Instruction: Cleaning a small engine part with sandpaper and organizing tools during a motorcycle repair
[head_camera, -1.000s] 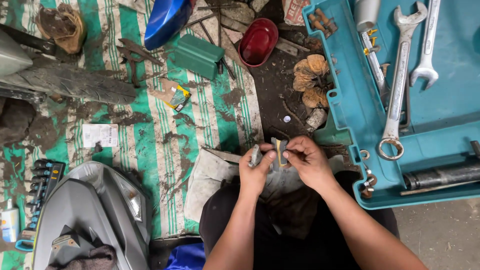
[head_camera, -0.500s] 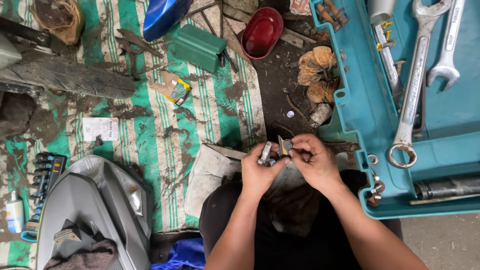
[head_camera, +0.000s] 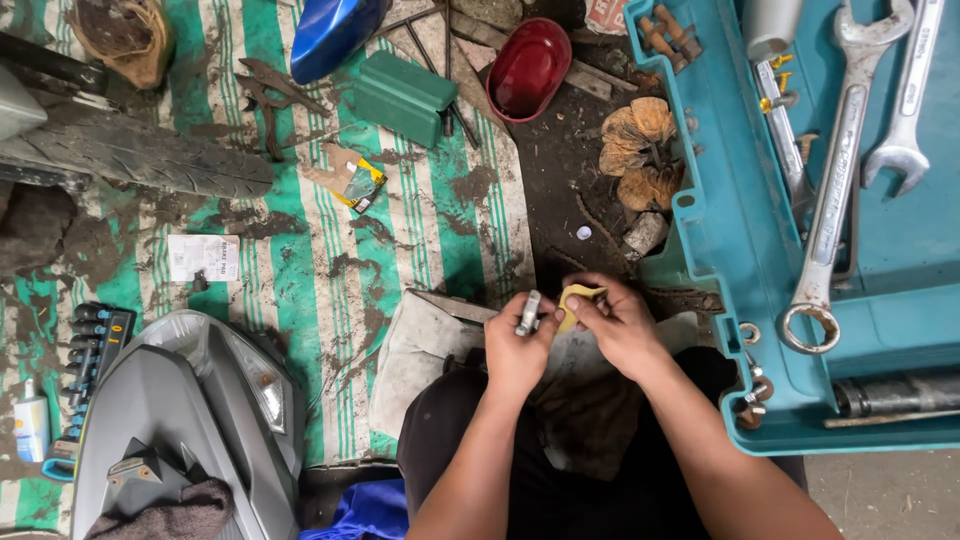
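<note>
A: Largest items first?
B: Grey vehicle body panel (head_camera: 180, 430), lower left, lying on the green-and-white striped mat (head_camera: 310, 260). Black tyre (head_camera: 130, 160) across the mat's upper left. Teal tool case (head_camera: 720, 230), right side, standing open.
A: Contents of the case?
B: Long ring spanner (head_camera: 830, 190), a second open-ended spanner (head_camera: 908, 100) beside it, a dark cylinder (head_camera: 895, 393) along the lower edge.
A: Mid-sized items?
B: Blue panel (head_camera: 335, 30) at top, green box (head_camera: 403, 97) just right of it, red bowl (head_camera: 528, 65) on the dirt, socket rack (head_camera: 85, 370) at the far left.
A: Hands?
B: Left hand (head_camera: 515, 350) curled tight around a small metal part (head_camera: 528, 312), which sticks up from the fingers. Right hand (head_camera: 620, 320) pinched closed on a small yellowish piece (head_camera: 578, 296). Both items held over the lap, just apart, close beside the case's left wall.
</note>
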